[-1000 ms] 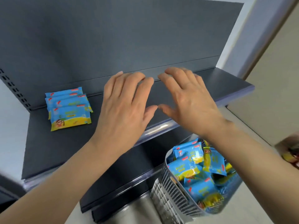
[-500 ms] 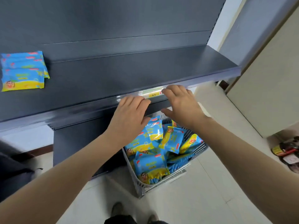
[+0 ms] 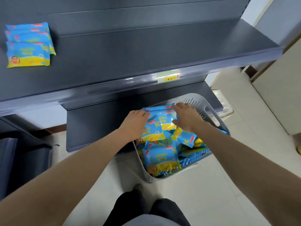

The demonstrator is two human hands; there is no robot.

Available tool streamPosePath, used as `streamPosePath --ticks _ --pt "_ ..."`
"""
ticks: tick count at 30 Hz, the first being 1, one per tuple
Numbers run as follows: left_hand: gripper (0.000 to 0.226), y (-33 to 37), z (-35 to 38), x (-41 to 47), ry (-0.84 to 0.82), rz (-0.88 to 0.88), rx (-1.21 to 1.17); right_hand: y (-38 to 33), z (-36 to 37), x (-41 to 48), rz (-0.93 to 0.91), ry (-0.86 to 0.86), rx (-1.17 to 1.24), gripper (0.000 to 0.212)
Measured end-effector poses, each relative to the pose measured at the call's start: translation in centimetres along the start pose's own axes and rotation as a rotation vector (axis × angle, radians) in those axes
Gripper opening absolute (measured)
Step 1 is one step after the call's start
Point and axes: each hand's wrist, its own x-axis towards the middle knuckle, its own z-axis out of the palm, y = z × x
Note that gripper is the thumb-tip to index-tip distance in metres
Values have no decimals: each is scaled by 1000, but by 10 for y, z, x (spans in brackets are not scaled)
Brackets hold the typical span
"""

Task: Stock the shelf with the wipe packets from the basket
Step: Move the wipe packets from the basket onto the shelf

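Observation:
A grey plastic basket on the floor is filled with several blue-and-yellow wipe packets. Both my hands are down in it. My left hand grips the left edge of the top packets. My right hand grips their right side, fingers over the top edge and thumb below. A small stack of the same packets lies at the far left of the dark grey shelf.
The shelf's front rail carries a price label. A lower shelf board juts out just left of the basket. My legs and shoes stand on the pale tiled floor. A beige cabinet is at the right.
My hands dropped from above the shelf, past its front rail, into the basket and took hold of the top packets. My view tilted downward.

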Motion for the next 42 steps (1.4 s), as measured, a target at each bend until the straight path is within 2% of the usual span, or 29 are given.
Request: streamPosePath --ticks 4,7,11,13,17,21,23,27,29,35,42 --pt "63 6 16 13 -83 -45 70 4 15 10 12 -51 39 67" --pt "68 9 24 17 -129 -129 76 7 22 14 -14 -9 64 67" --pt "48 16 25 23 -191 -204 114 13 24 21 -52 5 108 61" --pt "35 19 22 24 -195 -219 122 17 24 25 -106 -50 185 59" --pt "26 22 8 18 -175 -220 58 17 14 27 -190 -133 303 46" --pt "15 31 -25 7 -94 -302 -153 20 -24 25 -301 3 280 24" --pt "16 33 -47 -1 -24 -332 -252 22 -55 23 -342 96 285 18" --pt "19 27 -95 -16 152 -394 -301 13 -125 24 -460 360 337 17" --pt "19 19 -120 -20 228 -428 -275 -3 -154 29 -500 427 374 18" --pt "13 -19 -168 -55 460 -578 -350 -73 -188 57 -560 480 501 17" --pt "11 -102 -179 -111 497 -627 -317 -173 -185 106 -537 370 740 12"
